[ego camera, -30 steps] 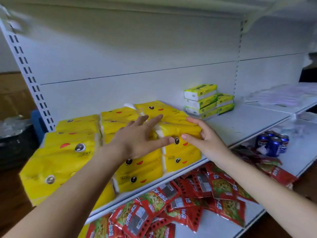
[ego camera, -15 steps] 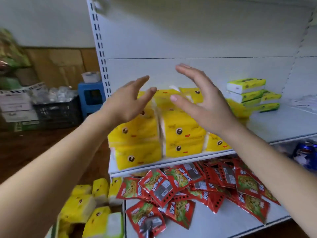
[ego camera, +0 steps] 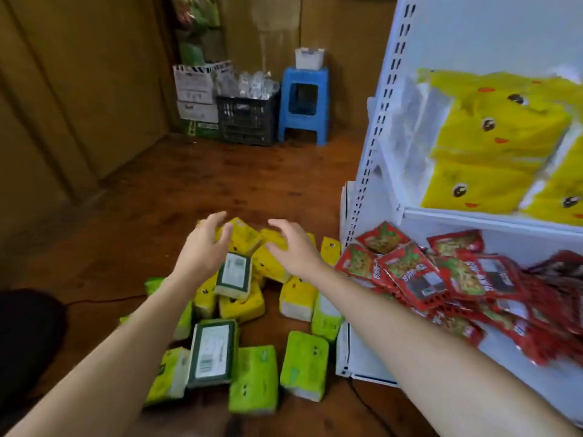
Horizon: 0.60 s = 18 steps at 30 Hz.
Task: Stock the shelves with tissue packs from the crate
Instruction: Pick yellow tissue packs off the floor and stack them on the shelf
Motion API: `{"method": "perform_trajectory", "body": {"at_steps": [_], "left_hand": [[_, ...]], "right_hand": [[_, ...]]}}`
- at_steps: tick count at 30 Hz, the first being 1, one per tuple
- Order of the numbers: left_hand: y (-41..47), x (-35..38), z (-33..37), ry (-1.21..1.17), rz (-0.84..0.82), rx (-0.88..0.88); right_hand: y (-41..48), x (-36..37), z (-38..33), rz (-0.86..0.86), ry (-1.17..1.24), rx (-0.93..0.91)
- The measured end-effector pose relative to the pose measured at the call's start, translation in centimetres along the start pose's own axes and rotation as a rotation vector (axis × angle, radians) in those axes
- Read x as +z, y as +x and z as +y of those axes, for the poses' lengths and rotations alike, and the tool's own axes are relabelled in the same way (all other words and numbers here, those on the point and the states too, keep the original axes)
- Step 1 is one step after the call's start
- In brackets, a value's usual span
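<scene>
Tissue packs (ego camera: 241,305), many waiting on floor (ego camera: 220,184) beneath left hand (ego camera: 205,247) and right hand (ego camera: 293,247), both spread, empty; some on shelf (ego camera: 473,217) up-right.

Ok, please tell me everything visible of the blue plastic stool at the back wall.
The blue plastic stool stands upright on the brown wooden floor by the wood-panelled back wall. It has a square top, splayed legs and a dark rectangular opening in its front side. A small white plastic basket sits on top. A black plastic crate stands beside it, on the picture's left; whether they touch, I cannot tell.
</scene>
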<state>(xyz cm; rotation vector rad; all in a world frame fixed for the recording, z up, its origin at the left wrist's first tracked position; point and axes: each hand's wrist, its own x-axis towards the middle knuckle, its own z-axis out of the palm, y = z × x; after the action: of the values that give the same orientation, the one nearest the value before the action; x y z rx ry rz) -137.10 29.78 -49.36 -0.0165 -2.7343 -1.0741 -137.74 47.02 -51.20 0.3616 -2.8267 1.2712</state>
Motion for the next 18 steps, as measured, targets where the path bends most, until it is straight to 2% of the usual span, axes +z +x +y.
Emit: {"method": "perform_trajectory", "body": {"at_steps": [4,7,9,10,14,18], "left_hand": [[-2.1,3.5,-5.7,0.026,-0.147,-0.086],[-2.9,5.7,-9.3,0.157,-0.312,-0.135],[-3.0,6.3,-11.2,0.272,-0.459,-0.139],[-2.7,6.6,-12.0,0.273,-0.477,-0.149],[-1.6,8.0,-13.3,0.153,-0.326,-0.225],[-2.6,9.8,-14.5,0.006,-0.298,-0.208]], "right_hand": [[1.2,3.1,7.4,-0.086,-0.112,0.233],[1.6,4.5,11.9,-0.055,-0.117,0.319],[1.9,5.4,13.0,-0.087,-0.144,0.364],[2.4,5.8,12.7,-0.093,-0.122,0.376],[5.3,8.4,11.4,-0.103,0.006,0.406],[7.3,11.0,12.1,-0.124,0.107,0.479]]}}
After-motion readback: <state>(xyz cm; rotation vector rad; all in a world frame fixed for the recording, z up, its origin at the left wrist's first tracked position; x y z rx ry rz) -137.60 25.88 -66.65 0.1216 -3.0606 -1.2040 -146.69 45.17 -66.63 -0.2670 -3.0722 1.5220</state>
